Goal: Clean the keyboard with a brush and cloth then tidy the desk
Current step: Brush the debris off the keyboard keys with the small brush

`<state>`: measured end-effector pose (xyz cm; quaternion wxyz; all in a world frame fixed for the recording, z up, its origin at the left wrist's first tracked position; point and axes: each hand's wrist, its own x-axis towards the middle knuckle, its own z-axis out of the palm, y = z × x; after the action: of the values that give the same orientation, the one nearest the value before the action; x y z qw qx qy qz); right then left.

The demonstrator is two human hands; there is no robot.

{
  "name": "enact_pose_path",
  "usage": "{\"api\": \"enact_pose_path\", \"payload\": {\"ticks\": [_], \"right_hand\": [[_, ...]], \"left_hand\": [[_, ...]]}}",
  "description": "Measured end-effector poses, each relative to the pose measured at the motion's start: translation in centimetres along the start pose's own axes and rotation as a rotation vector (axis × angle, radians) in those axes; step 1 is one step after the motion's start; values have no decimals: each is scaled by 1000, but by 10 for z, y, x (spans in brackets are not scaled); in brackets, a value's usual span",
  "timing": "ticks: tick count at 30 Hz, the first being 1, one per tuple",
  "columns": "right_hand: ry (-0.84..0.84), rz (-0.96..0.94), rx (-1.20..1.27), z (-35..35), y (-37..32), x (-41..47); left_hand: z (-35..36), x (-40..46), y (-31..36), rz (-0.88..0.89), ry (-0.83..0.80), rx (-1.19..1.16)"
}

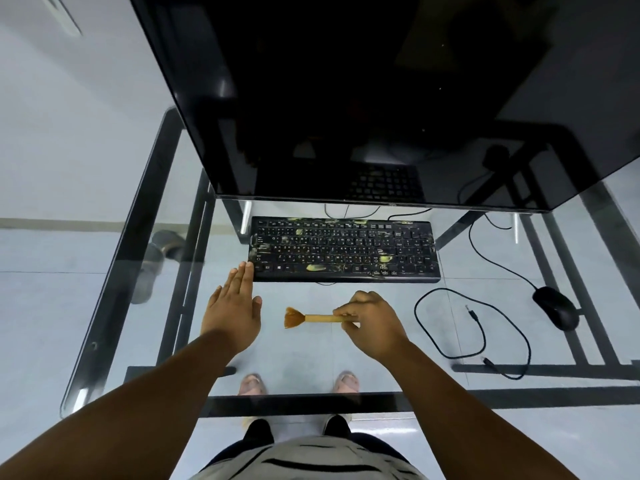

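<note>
A black keyboard [344, 250] lies on the glass desk [298, 355] below the monitor, with yellowish bits of debris scattered over its keys. My right hand [372, 322] pinches the handle of a small wooden brush [311, 318], whose brown bristles point left, just in front of the keyboard. My left hand [233, 306] is flat with fingers together, its fingertips touching the keyboard's front left corner. No cloth is in view.
A large dark monitor [363, 98] leans over the back of the desk. A black mouse [556, 307] sits at the right, and loose black cable [446, 327] loops between it and the keyboard. Slippers and my feet show through the glass.
</note>
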<state>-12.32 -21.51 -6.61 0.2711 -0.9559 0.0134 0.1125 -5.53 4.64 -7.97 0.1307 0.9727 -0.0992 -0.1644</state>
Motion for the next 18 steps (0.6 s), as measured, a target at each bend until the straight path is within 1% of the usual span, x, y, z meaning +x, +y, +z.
{"api": "enact_pose_path", "payload": {"ticks": [3, 8, 12, 18], "right_hand": [[17, 17, -23, -3, -5, 2], [175, 35, 69, -24, -30, 17], [332, -57, 147, -54, -70, 39], [500, -211, 223, -102, -136, 71]], "left_hand": [[-7, 0, -3, 10, 12, -6], [-33, 8, -8, 36, 81, -6], [-69, 15, -10, 71, 188, -13], [-130, 20, -17, 104, 335, -35]]}}
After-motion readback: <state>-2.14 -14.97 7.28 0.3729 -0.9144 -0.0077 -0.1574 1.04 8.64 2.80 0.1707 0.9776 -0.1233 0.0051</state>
